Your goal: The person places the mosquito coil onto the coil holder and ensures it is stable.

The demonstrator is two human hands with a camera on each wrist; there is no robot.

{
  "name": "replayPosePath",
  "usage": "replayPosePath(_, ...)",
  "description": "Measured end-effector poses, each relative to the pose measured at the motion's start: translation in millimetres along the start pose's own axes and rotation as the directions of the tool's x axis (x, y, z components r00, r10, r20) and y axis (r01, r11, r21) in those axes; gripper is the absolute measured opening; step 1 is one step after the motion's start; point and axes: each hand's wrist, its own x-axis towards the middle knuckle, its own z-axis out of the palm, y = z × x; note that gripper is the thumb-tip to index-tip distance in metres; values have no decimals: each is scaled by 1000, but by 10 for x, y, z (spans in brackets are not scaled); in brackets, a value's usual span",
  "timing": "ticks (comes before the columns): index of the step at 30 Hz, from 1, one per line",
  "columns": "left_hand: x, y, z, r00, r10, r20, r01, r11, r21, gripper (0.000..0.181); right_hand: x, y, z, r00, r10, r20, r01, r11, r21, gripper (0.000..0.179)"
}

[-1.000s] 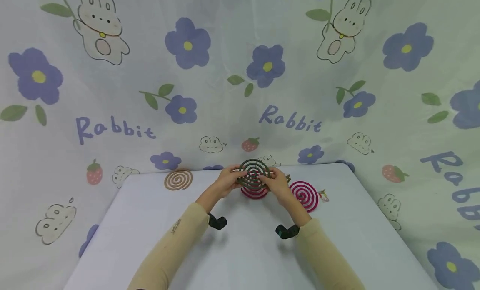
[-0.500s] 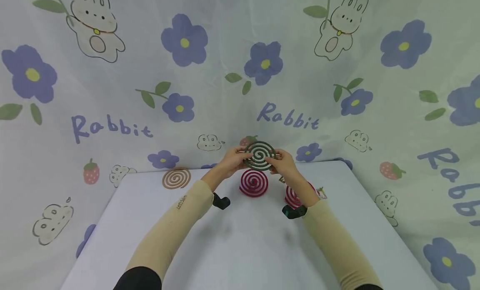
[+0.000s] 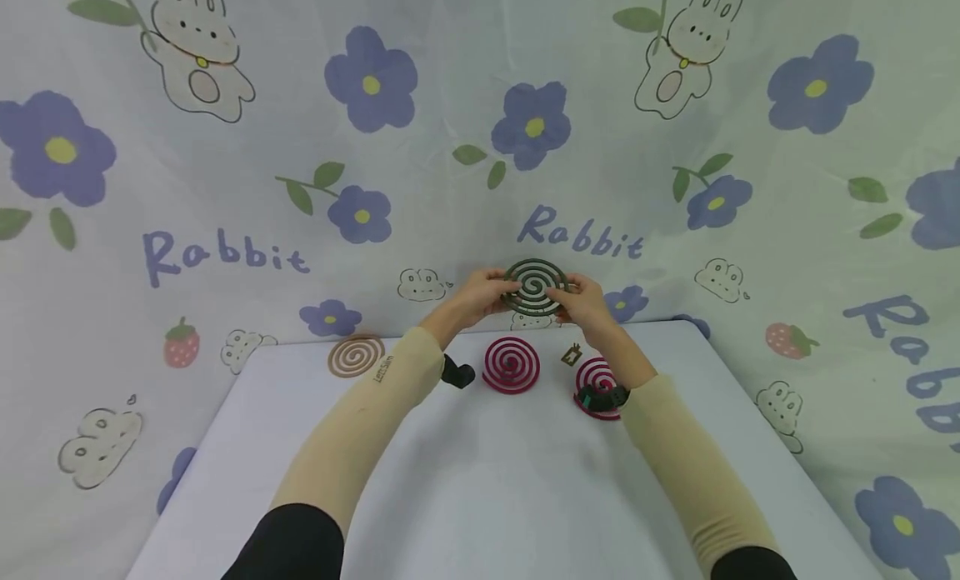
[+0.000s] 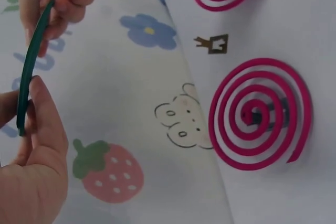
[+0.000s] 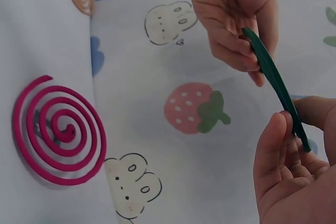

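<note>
A dark green mosquito coil (image 3: 534, 287) is held up above the far edge of the table, its flat spiral facing the head camera. My left hand (image 3: 480, 297) pinches its left rim between thumb and fingers, and my right hand (image 3: 588, 303) pinches the right rim. Both wrist views show the green coil (image 4: 32, 66) edge-on and slightly bowed. Below it on the table lies a magenta coil (image 3: 511, 365), touched by neither hand; a dark piece shows through its gaps. Another magenta coil (image 3: 596, 373) is partly covered by my right wrist's camera.
A tan coil (image 3: 356, 357) lies at the table's far left corner. Between the magenta coils is a small brass-coloured metal stand (image 3: 572, 354). The white table (image 3: 480, 480) ends at a patterned cloth backdrop (image 3: 435, 147) just behind the hands.
Both hands have raised the green coil from in front of the middle magenta coil, upward and a little right. That magenta coil is now fully in sight on the table.
</note>
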Motion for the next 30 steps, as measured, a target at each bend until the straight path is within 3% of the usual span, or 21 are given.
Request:
replayPosePath(7,190,83,68,999,-3,37,4,1000,-10,35,84,-50,-159,1000,6,-16,-7,1000,-10,37)
replayPosePath(15,331,12,154,999,-16,36,17,999,-29,33,139,-28,-278,998,61,-26,-61,998,-25,40)
replayPosePath(30,553,-412,310,999,-51,20,52,998,-37,47,192,371,-493,994,100,-50,-104,992,-67,47)
